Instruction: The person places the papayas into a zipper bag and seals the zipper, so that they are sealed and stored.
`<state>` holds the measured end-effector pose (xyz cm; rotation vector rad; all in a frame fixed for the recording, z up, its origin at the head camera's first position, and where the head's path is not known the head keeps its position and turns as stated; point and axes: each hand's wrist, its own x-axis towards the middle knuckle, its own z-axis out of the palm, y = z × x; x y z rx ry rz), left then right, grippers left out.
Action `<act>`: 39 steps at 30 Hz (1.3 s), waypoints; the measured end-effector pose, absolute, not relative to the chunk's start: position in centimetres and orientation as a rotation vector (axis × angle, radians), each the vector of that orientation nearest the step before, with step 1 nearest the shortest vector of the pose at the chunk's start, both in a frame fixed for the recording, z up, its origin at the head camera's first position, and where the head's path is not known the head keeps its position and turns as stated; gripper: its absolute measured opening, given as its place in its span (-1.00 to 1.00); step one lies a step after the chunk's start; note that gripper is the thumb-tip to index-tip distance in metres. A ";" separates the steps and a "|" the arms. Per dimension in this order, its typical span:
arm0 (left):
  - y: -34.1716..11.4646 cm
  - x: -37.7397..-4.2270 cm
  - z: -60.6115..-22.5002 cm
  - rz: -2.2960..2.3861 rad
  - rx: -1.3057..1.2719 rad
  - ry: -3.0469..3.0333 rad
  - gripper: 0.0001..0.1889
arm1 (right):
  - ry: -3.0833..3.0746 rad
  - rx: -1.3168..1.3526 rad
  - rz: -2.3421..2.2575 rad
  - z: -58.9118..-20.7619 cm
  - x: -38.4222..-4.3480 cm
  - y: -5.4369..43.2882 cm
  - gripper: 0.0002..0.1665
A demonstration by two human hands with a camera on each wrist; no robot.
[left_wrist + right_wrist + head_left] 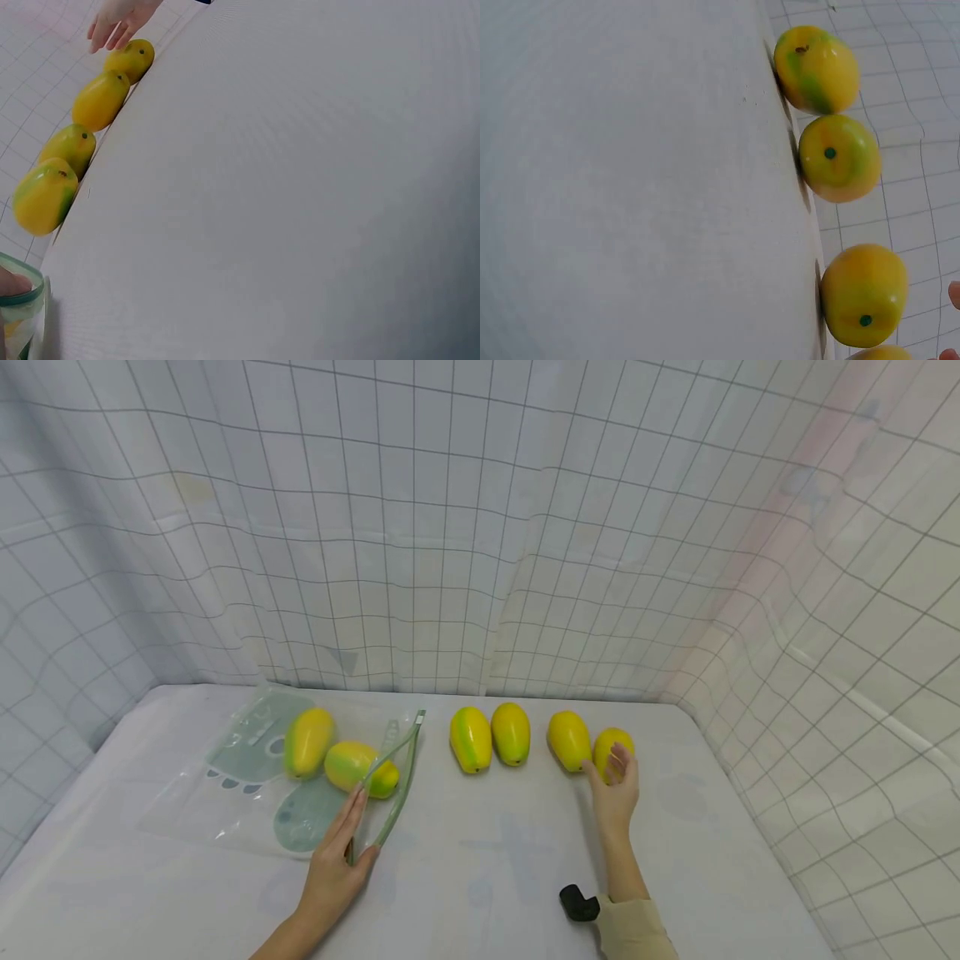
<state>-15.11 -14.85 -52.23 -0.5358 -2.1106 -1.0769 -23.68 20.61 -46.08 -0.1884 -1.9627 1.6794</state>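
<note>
A clear zip bag (247,810) with green patches lies on the left of the table. Inside it are two yellow-green papayas (309,743). My left hand (337,868) holds the bag at its green-edged mouth, thumb and fingers parted around the rim; the mouth gapes to the right. In the left wrist view one fingertip (15,283) shows within the green rim. Over at the right, my right hand (617,789) is by the rightmost papaya (611,745), fingers loosely bent in front of it. Whether they touch it, I cannot tell. Another papaya (569,741) lies just left of that hand.
Two more papayas (471,740) sit side by side in the middle, near the back of the white table (480,893). Grid-patterned cloth (450,527) hangs behind and on both sides. A black device (579,903) is on the right wrist by the sleeve.
</note>
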 end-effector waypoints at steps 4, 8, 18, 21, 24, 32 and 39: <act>-14.8 -15.1 -52.0 -1.072 -0.549 -2.091 0.01 | -1.928 -0.214 1.626 -45.2 -23.0 20.6 -0.35; -14.7 -15.1 -52.0 -1.068 -0.549 -2.080 0.01 | -1.920 -0.266 1.542 -47.2 -24.0 21.7 -0.34; -14.7 -15.1 -51.9 -1.051 -0.543 -2.078 0.01 | -1.995 -0.422 1.506 -49.8 -25.0 23.0 -0.23; -14.7 -15.1 -51.9 -1.048 -0.544 -2.080 0.01 | -2.014 -0.464 1.538 -50.1 -24.9 23.1 -0.18; -14.7 -15.1 -51.8 -1.042 -0.546 -2.080 0.01 | -2.039 -0.491 1.540 -50.4 -25.0 23.2 -0.13; -14.7 -15.1 -51.9 -1.031 -0.540 -2.098 0.03 | -2.102 -0.552 1.572 -50.6 -25.0 23.3 -0.06; -14.7 -15.1 -52.0 -1.036 -0.544 -2.088 0.02 | -2.105 -0.588 1.626 -50.4 -24.9 23.5 -0.10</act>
